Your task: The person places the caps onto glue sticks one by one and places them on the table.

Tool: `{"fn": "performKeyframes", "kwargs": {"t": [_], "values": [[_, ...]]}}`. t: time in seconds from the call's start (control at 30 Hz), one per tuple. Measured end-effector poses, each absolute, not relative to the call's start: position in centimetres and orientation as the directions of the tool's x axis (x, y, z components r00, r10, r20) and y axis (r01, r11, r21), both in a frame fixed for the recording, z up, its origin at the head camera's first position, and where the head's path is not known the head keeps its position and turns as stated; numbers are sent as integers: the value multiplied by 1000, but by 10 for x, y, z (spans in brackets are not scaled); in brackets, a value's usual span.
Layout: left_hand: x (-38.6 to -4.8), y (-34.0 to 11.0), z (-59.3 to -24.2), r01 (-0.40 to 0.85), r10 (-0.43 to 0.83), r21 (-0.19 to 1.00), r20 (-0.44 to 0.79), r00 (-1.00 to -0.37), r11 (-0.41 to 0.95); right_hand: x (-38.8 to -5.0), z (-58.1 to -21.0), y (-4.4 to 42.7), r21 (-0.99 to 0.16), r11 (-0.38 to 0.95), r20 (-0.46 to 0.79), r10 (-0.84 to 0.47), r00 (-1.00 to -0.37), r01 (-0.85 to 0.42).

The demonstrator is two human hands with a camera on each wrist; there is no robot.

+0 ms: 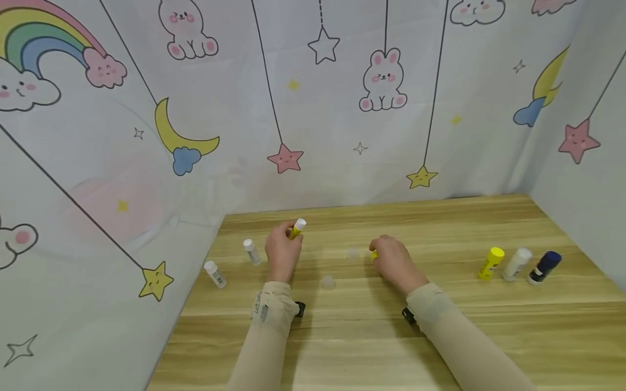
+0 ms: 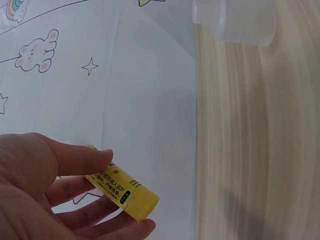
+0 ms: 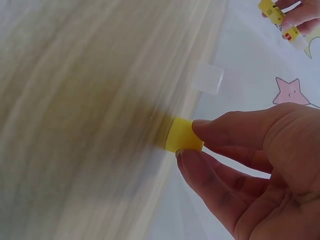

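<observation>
A person's left fingers (image 2: 82,159) are curling snugly round a yellow glue stick (image 2: 125,192) above the bench (image 1: 352,336), the right fingers (image 3: 207,182) are pinching a small yellow cap (image 3: 180,136) near its surface — with two translucent caps (image 1: 328,282) lying between, two white tubes (image 1: 251,252) standing left, three upright sticks (image 1: 491,264) standing right.

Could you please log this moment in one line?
left hand: holds yellow glue stick; right hand: pinches yellow cap; translucent caps: on table

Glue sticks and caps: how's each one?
Held yellow stick: uncapped, in left hand
Yellow cap: pinched by right hand
Leftmost white stick: upright
Next white stick: upright
Nearer clear cap: loose
Farther clear cap: loose
Standing yellow stick: capped
Right white stick: capped
Blue-topped stick: capped
</observation>
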State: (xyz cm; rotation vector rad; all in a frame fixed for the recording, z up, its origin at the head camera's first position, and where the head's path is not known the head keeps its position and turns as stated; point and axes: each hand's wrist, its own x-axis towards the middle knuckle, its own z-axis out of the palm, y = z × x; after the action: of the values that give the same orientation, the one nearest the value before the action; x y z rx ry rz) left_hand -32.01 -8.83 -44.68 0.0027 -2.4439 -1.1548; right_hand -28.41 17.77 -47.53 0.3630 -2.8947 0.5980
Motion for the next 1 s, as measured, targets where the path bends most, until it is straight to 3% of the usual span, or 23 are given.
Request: {"fn": "performKeyframes", "kwargs": {"t": [1.0], "values": [[-315,-78,-444,234,-119,687,425,-898,688,-269,-434,183,-488,847,254,-95,-963,-212]]}}
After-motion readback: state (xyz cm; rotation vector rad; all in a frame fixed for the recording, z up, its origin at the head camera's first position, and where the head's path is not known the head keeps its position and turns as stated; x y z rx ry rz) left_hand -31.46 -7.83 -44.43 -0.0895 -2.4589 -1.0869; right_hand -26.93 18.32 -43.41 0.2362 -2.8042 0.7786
